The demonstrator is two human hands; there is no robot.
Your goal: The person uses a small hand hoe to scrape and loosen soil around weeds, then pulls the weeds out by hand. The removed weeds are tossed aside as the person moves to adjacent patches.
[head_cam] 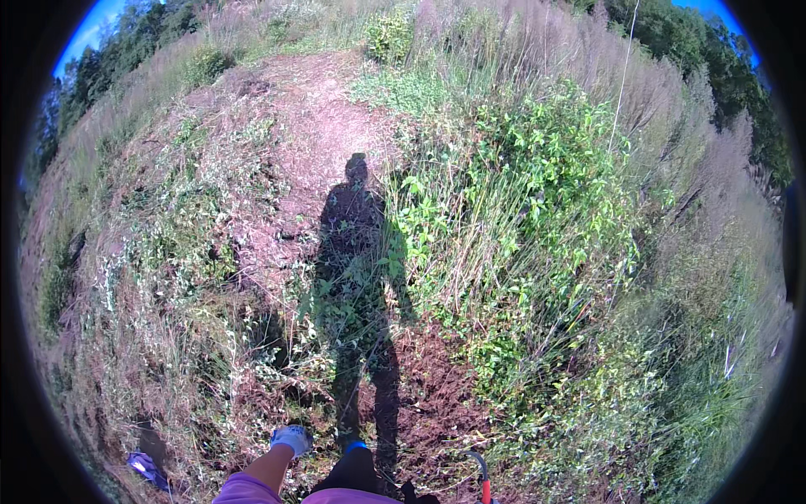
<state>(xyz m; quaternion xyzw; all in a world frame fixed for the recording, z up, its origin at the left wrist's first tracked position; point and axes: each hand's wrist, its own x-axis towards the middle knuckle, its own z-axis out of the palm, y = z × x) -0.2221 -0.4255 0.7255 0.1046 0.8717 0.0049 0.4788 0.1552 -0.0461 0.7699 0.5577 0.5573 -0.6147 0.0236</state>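
My left hand (291,440), in a white and blue work glove, hangs low over cut weeds at the bottom of the view, left of my dark trouser leg. Its fingers are hidden, so whether it holds anything cannot be told. My right hand is out of view. At the bottom edge, to the right of my legs, rises a tool with a curved grey metal blade (482,463) and an orange-red section (486,491) below it, like a sickle; its lower end is cut off. Loose brown soil (434,390) lies beyond the blade.
Leafy green plants (548,157) and tall grass stand on the right. Cut or flattened weeds (176,252) cover the left side. A bare dirt path (315,113) runs away uphill, with my shadow across its near part. A purple object (148,467) lies at lower left.
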